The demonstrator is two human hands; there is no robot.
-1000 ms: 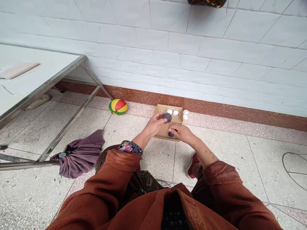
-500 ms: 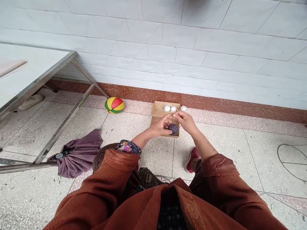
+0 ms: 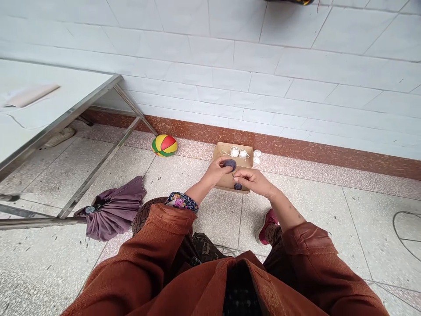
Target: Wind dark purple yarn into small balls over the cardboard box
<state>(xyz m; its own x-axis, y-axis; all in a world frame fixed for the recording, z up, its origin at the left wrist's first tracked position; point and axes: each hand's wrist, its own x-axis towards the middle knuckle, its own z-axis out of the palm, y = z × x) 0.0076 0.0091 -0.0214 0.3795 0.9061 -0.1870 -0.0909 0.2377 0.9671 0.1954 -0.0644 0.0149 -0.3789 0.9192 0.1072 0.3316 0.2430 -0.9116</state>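
My left hand (image 3: pixel 213 172) is closed around a dark purple-grey yarn ball (image 3: pixel 230 164), held above an open cardboard box (image 3: pixel 222 183) on the floor. Just to its right, my right hand (image 3: pixel 255 181) pinches a strand of dark yarn (image 3: pixel 233 174) that runs down from the ball. Below my right fingers, a second dark yarn ball (image 3: pixel 238 186) lies in the near part of the box. Two white yarn balls (image 3: pixel 234 152) with loose ends rest in the far part. More white yarn (image 3: pixel 257 154) sits just outside the box's right side.
A striped red, yellow and green ball (image 3: pixel 165 145) lies by the wall. Left of me are a metal-framed table (image 3: pixel 82 103) and a folded purple umbrella (image 3: pixel 115 210). A person's shoe (image 3: pixel 59 137) shows beneath the table. A thin wire frame (image 3: pixel 396 226) stands at right.
My left hand has lifted and turned with the dark yarn ball. My right hand has come down from above it to its lower right. The second dark ball now shows in the box.
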